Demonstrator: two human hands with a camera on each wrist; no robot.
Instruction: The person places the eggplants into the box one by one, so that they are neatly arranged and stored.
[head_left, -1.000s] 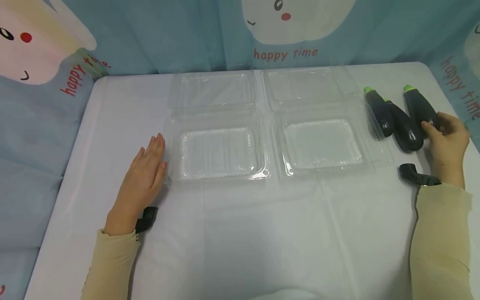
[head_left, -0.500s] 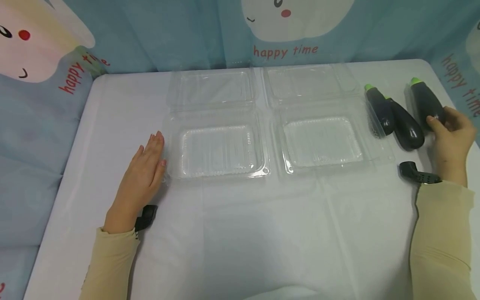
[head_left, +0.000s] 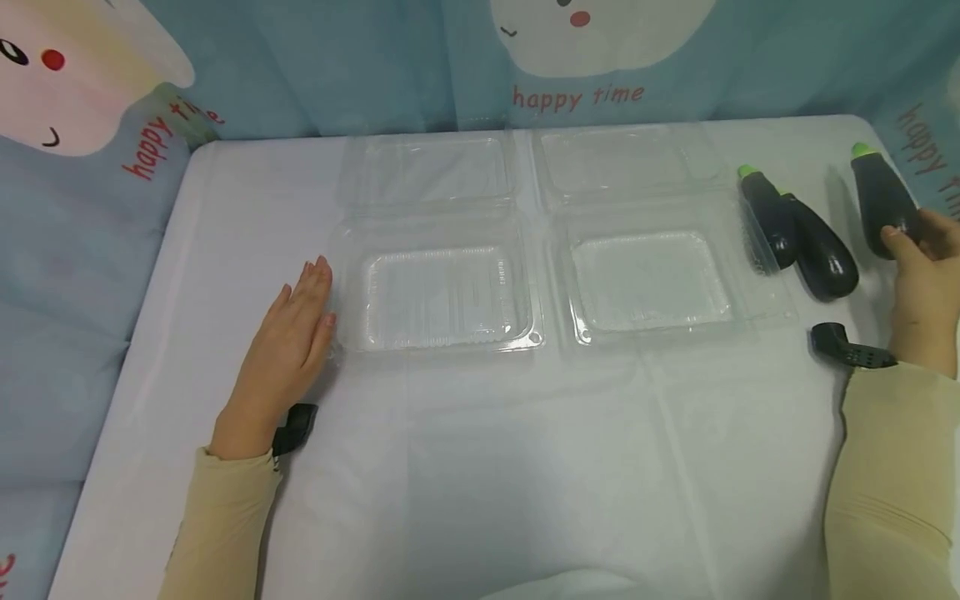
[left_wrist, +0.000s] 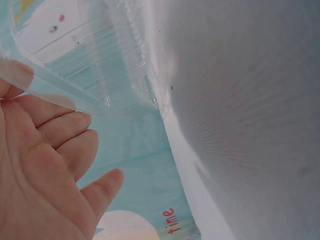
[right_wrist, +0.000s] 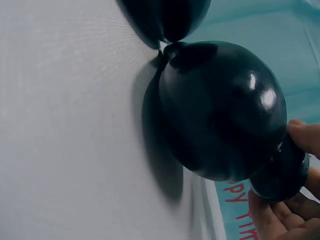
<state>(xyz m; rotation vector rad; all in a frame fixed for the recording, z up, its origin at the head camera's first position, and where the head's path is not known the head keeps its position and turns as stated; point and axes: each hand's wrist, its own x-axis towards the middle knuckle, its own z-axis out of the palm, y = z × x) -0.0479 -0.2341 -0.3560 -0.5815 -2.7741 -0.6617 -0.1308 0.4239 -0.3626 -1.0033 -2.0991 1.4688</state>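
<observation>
My right hand (head_left: 928, 279) grips a dark eggplant (head_left: 883, 196) with a green stem end, between thumb and fingers, at the far right of the table. In the right wrist view this eggplant (right_wrist: 282, 172) is partly hidden behind a nearer one. Two more eggplants lie side by side to its left: a left eggplant (head_left: 768, 218) and a right eggplant (head_left: 823, 250). My left hand (head_left: 281, 350) is at the left edge of a clear plastic container (head_left: 435, 343), fingers extended. The left wrist view shows the container's rim (left_wrist: 75, 100) against its thumb and fingers.
A second clear container (head_left: 648, 325) sits right of the first, both with lids folded back toward the rear. Its right edge overlaps the left eggplant in the head view. A patterned blue curtain (head_left: 360, 67) rises behind the white table (head_left: 525, 467).
My right hand has moved right and slightly away from me with its eggplant, widening the gap to the other two. The left hand stays in place.
</observation>
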